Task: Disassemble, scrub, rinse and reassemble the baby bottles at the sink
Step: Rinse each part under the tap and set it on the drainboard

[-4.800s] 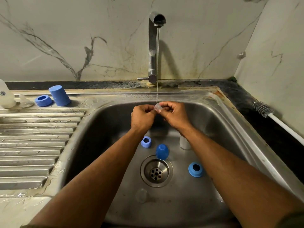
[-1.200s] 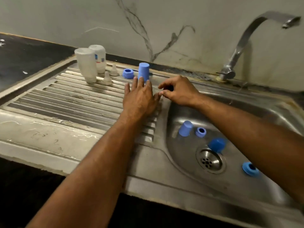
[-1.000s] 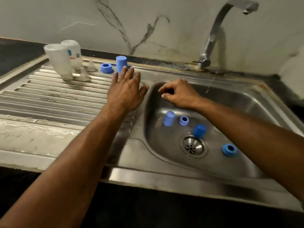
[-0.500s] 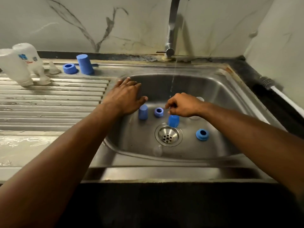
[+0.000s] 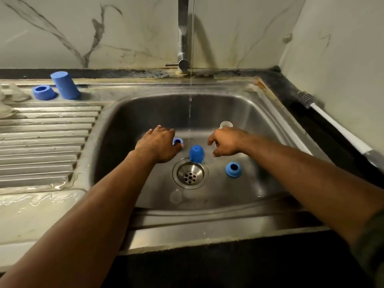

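With both hands low in the sink (image 5: 270,125), your left hand (image 5: 159,145) covers a blue ring (image 5: 177,140), its grip unclear; your right hand (image 5: 225,143) hangs loosely curled, empty, and could knock the blue cap (image 5: 196,153) onto the drain (image 5: 190,173)

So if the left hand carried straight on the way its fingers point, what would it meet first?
Probably the blue ring right at the left hand's fingertips; beyond it the sink's back wall. Depth is unclear.

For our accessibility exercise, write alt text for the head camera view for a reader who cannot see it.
A person's left hand and right hand reach into a steel sink under a thin stream from the tap, among blue bottle caps and rings. More blue parts stand on the draining board.
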